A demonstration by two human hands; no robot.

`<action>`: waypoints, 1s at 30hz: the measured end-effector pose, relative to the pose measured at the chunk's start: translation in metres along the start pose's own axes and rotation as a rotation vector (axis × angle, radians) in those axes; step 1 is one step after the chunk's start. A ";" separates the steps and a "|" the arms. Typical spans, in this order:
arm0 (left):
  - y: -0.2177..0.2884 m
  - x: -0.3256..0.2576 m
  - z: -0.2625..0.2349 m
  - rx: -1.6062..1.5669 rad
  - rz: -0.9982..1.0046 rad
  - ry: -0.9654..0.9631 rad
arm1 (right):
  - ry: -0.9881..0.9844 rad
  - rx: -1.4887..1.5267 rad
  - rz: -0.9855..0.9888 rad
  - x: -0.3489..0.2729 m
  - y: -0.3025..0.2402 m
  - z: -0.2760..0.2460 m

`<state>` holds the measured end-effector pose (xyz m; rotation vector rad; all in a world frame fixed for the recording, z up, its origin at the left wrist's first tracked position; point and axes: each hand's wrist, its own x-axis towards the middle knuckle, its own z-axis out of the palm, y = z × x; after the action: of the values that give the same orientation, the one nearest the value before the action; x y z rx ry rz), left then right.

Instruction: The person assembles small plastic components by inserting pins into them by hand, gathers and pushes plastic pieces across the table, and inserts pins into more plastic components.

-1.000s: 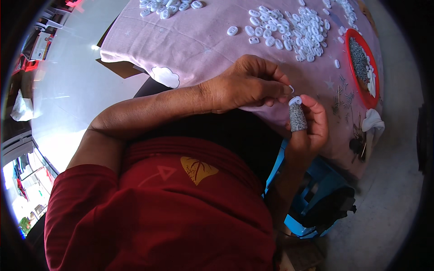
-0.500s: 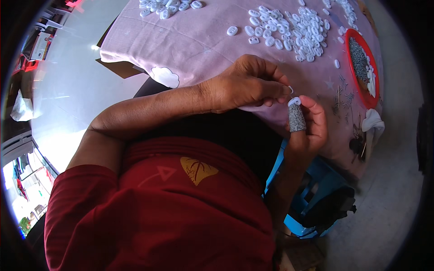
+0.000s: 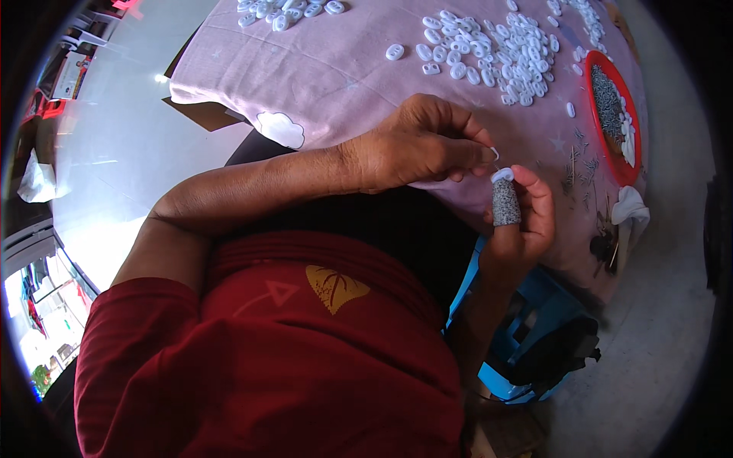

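My left hand (image 3: pixel 424 149) comes in from the left and is closed in a pinch. At its fingertips shows a tiny pale hook-shaped piece (image 3: pixel 495 153), too small to make out well. Just below and to the right, my right hand (image 3: pixel 531 210) holds a white oval plastic piece (image 3: pixel 502 175) between thumb and index finger. A grey speckled sleeve (image 3: pixel 505 202) covers that thumb. The pale hook-shaped piece is right above the oval one; whether they touch I cannot tell.
White oval pieces with holes (image 3: pixel 527 57) lie heaped on the pink cloth (image 3: pixel 343 91), with another pile (image 3: pixel 281 11) at the far left. On the right stands a red basin (image 3: pixel 628 177) holding small grey metal parts. Loose metal bits (image 3: pixel 589 168) and a white cloth (image 3: pixel 631 204) lie nearby.
Both hands have shifted very slightly to the right. The hook-shaped piece shows a little more beyond my left fingertips, and the oval piece has tilted slightly.
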<state>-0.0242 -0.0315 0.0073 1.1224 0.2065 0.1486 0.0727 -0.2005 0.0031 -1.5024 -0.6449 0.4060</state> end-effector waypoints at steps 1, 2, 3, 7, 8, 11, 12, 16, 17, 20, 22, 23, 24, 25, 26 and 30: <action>0.000 0.000 -0.001 0.002 0.004 -0.002 | 0.006 0.013 0.004 0.000 0.000 0.000; 0.000 0.000 -0.001 0.005 0.009 -0.004 | 0.006 0.014 0.004 -0.001 0.000 0.001; 0.000 0.000 -0.001 0.005 0.008 -0.004 | 0.000 -0.001 0.000 -0.001 0.000 0.001; 0.002 -0.001 0.001 0.067 0.014 -0.007 | -0.009 0.005 -0.013 -0.001 0.003 -0.001; 0.002 -0.001 0.001 0.085 0.028 -0.014 | -0.010 0.005 -0.013 -0.001 0.003 -0.001; 0.001 -0.001 0.000 0.091 0.021 -0.010 | -0.003 -0.011 -0.012 -0.001 0.001 0.000; 0.000 -0.001 0.000 0.091 0.021 -0.010 | -0.007 -0.009 -0.004 -0.001 0.000 0.002; 0.000 0.000 0.001 0.068 0.003 0.009 | -0.006 -0.043 -0.013 -0.001 -0.002 0.003; 0.001 0.000 0.001 0.076 -0.019 0.015 | -0.005 -0.044 -0.013 -0.001 -0.002 0.003; 0.002 -0.001 0.002 0.033 -0.020 0.002 | 0.005 -0.009 -0.004 -0.001 -0.003 0.003; 0.000 0.000 0.002 -0.004 -0.025 0.004 | 0.004 -0.007 -0.017 -0.001 -0.006 0.003; -0.001 0.001 0.003 -0.040 -0.029 0.006 | 0.005 -0.009 -0.016 0.000 -0.005 0.003; 0.000 0.001 0.002 -0.041 -0.029 0.004 | 0.003 -0.017 -0.015 0.000 -0.005 0.002; 0.003 0.000 0.002 -0.050 -0.055 0.006 | 0.000 -0.023 -0.013 0.000 -0.004 0.002; 0.004 0.000 0.002 -0.058 -0.081 0.008 | 0.001 -0.023 -0.012 -0.001 -0.004 0.002; 0.003 0.000 0.001 -0.045 -0.077 0.007 | 0.000 -0.005 -0.011 -0.003 -0.005 0.002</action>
<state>-0.0235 -0.0315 0.0104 1.0679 0.2515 0.0880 0.0683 -0.2007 0.0080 -1.5034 -0.6548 0.3965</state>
